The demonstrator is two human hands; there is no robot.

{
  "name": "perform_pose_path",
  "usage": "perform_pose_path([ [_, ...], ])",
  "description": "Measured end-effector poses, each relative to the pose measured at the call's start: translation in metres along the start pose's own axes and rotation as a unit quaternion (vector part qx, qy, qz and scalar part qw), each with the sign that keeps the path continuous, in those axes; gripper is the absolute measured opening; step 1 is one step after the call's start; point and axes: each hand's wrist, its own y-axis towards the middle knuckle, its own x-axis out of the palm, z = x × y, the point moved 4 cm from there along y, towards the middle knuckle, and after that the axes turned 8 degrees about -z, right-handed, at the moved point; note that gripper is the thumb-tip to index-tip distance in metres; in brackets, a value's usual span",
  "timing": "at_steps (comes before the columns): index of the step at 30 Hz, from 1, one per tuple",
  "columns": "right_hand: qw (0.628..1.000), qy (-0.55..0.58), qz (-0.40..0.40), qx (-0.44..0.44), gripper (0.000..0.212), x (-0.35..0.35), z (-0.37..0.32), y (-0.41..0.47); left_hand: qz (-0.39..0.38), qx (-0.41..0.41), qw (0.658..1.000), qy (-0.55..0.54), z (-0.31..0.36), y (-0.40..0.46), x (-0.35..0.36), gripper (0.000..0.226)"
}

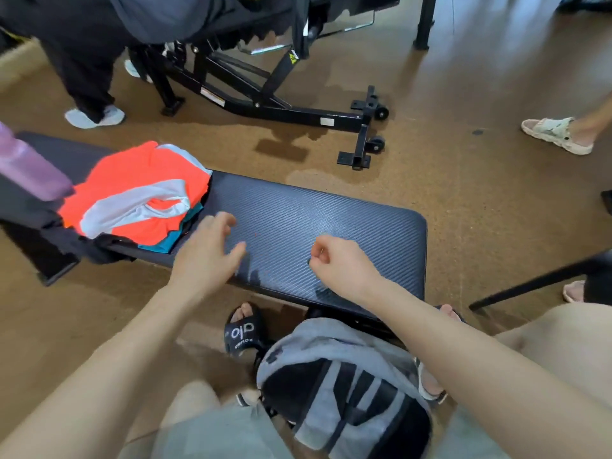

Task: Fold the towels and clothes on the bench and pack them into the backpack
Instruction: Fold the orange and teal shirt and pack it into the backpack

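A folded orange garment with grey stripes [139, 190] lies on top of a teal piece [165, 241] at the left part of the black padded bench [331, 220]. My left hand [205, 253] hovers just right of that pile, fingers loosely spread, holding nothing. My right hand [334, 263] is over the bench's middle with its fingers curled into a fist, empty. The grey and black backpack [344, 385] stands on the floor between my knees, below the bench's near edge.
A purple bottle [26, 164] and dark cloth [23, 207] sit at the bench's left end. A black gym machine frame [275, 104] stands beyond the bench. Another person's legs [82, 77] are at far left; a sandalled foot [559, 134] is at right.
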Motion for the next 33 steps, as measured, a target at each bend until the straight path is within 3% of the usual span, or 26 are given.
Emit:
perform_pose_path([
  [3, 0.999, 0.017, -0.030, -0.013, 0.007, 0.007, -0.022, 0.031, 0.060, -0.121, 0.989, 0.062, -0.056, 0.022, -0.017, 0.070],
  [6, 0.998, 0.014, -0.050, -0.020, 0.007, 0.020, -0.036, 0.052, 0.049, -0.181, 0.976, 0.115, -0.092, 0.031, -0.016, 0.078],
  [15, 0.997, 0.048, -0.065, 0.005, 0.011, 0.033, -0.044, 0.083, 0.070, -0.149, 0.957, 0.240, -0.108, 0.065, -0.022, 0.021],
  [19, 0.995, 0.075, -0.067, 0.026, 0.008, 0.030, -0.034, 0.089, 0.081, -0.142, 0.963, 0.213, -0.106, 0.073, -0.023, 0.018],
  [22, 0.990, 0.117, -0.055, 0.048, 0.013, 0.025, -0.031, 0.093, 0.102, -0.063, 0.987, 0.111, -0.083, 0.070, -0.022, 0.017],
  [24, 0.972, 0.219, -0.048, 0.074, 0.020, 0.022, -0.035, 0.094, 0.113, 0.016, 0.993, 0.019, -0.051, 0.064, -0.024, 0.016],
  [26, 0.932, 0.343, -0.054, 0.102, 0.034, 0.018, -0.043, 0.090, 0.105, 0.086, 0.990, -0.048, -0.013, 0.056, -0.025, 0.019],
  [30, 0.837, 0.522, -0.121, 0.111, 0.055, 0.007, -0.048, 0.074, 0.017, 0.208, 0.974, -0.088, 0.063, 0.025, -0.007, 0.015],
  [32, 0.808, 0.554, -0.177, 0.090, 0.047, 0.001, -0.046, 0.060, -0.022, 0.266, 0.959, -0.095, 0.097, 0.006, 0.008, 0.012],
  [33, 0.821, 0.532, -0.184, 0.090, 0.031, -0.001, -0.039, 0.056, -0.036, 0.287, 0.952, -0.096, 0.112, -0.002, 0.016, 0.011],
])
